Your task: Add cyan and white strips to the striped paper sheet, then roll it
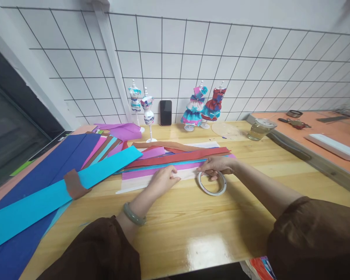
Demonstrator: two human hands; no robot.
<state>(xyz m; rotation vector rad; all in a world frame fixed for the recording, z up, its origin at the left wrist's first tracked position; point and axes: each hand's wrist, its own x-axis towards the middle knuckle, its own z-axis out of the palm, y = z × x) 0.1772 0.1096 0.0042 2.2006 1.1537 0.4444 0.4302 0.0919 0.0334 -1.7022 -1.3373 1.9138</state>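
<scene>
My right hand grips a narrow roll of tape by its upper edge, with fingers reaching through the ring. The roll is tilted just above the table, in front of the paper strips. My left hand is beside it, over the front edge of a white paper sheet; its fingers are bent in, and what they hold is too small to make out. Behind both hands lie stacked strips: a red strip, a purple strip and a brown strip.
A turquoise strip with a brown band lies over dark blue sheets at left. Small mannequins, dressed mannequins and a phone stand by the tiled wall. A glass cup is at back right.
</scene>
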